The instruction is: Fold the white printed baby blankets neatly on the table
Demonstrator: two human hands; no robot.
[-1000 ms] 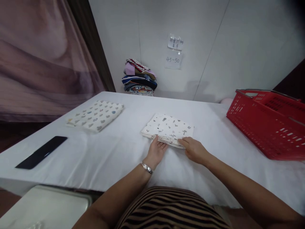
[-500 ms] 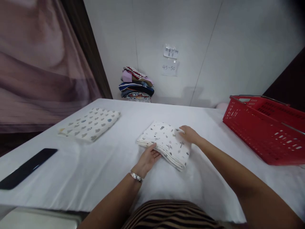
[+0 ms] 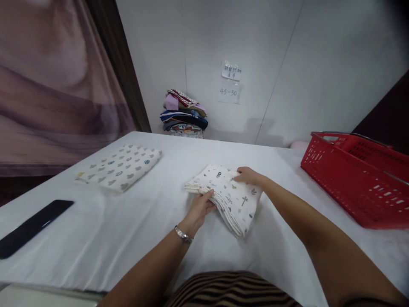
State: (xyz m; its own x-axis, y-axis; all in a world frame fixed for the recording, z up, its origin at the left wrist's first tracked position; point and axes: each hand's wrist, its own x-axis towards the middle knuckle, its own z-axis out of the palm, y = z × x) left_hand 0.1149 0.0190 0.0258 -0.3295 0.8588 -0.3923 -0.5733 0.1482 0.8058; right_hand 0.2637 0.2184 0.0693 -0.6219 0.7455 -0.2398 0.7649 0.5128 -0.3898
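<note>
In the head view, the folded cloth (image 3: 234, 194) is between the two grips, over the tabletop (image 3: 143, 238). The left grip (image 3: 198, 209) pinches its layered near edge, thumb on top; the right grip (image 3: 251, 176) pinches the far right edge. It should handle as light, soft and limp, not fragile, though the layers may slide apart; taking every layer at the edges seems best. Its underside is hidden, so contact below the grips can't be told. Right of them, a red basket (image 3: 348, 181) is cut off; left, a dark flat object (image 3: 35, 226) is too, its kind unclear.
</note>
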